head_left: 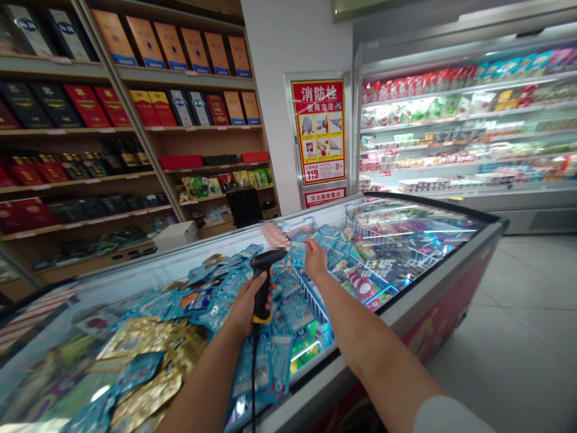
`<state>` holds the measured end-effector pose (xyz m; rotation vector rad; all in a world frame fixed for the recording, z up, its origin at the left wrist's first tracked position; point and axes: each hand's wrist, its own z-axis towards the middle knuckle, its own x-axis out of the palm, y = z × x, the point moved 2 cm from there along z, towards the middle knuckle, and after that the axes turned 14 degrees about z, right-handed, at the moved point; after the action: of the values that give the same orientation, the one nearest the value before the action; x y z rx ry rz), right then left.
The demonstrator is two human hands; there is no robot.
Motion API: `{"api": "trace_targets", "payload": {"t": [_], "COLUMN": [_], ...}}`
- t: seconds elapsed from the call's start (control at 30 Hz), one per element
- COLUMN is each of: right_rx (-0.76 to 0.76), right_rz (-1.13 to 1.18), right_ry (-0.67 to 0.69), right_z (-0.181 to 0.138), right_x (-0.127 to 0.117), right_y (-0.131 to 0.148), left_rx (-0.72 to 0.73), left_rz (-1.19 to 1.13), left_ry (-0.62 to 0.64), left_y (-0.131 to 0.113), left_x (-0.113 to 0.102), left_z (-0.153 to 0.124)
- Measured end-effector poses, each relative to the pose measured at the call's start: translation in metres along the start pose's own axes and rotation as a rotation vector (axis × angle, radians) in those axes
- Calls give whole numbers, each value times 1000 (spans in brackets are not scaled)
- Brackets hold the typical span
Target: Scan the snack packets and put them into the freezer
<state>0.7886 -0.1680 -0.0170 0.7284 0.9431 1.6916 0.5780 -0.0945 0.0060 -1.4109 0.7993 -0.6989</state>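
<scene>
A chest freezer (444, 282) is standing open across the foreground, holding heaps of blue packets (288, 313) and gold packets (148, 352). Wooden shelves (135, 129) of boxed goods are lining the wall behind it. The left hand (246, 304) is closing all its fingers around the handle of a black barcode scanner (265, 267), above the blue heap. The right hand (315, 260) is pinching a small blue packet (298, 249) between thumb and fingers, holding it up just beyond the scanner's head.

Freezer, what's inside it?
Heaps of blue packets and gold packets, a white wire basket, mixed wrapped goods at the right. The right hand holds one blue packet above them. Anything beneath the heaps is covered.
</scene>
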Motion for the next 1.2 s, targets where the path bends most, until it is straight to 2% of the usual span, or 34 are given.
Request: {"api": "trace_targets", "payload": {"t": [0.27, 0.37, 0.53, 0.7, 0.87, 1.0, 1.07, 1.1, 1.2], "right_rx": [303, 356, 316, 153, 210, 138, 58, 13, -117], "right_rz": [208, 260, 179, 57, 28, -131, -222, -256, -325], "right_ry": [-249, -323, -317, -223, -221, -249, -164, -72, 297], "right_z": [9, 14, 20, 18, 8, 2, -1, -2, -9], "right_x": [-8, -10, -12, -14, -15, -14, -9, -5, 15], "right_y": [-25, -37, -44, -35, -26, -18, -14, -13, -11], "left_rx": [-12, -32, -66, -33, -37, -61, -74, -76, -70], "left_rz": [-85, -118, -153, -194, -196, -199, -193, -190, -187], "left_ry": [-38, -55, -69, -70, -63, -80, -83, -81, -73], "left_y": [4, 3, -2, -4, -3, -1, 0, 1, 1], "left_x": [-4, -5, -5, -4, -5, -6, -6, -6, -6], "left_z": [4, 4, 1, -1, -1, 1, 1, 1, 1]}}
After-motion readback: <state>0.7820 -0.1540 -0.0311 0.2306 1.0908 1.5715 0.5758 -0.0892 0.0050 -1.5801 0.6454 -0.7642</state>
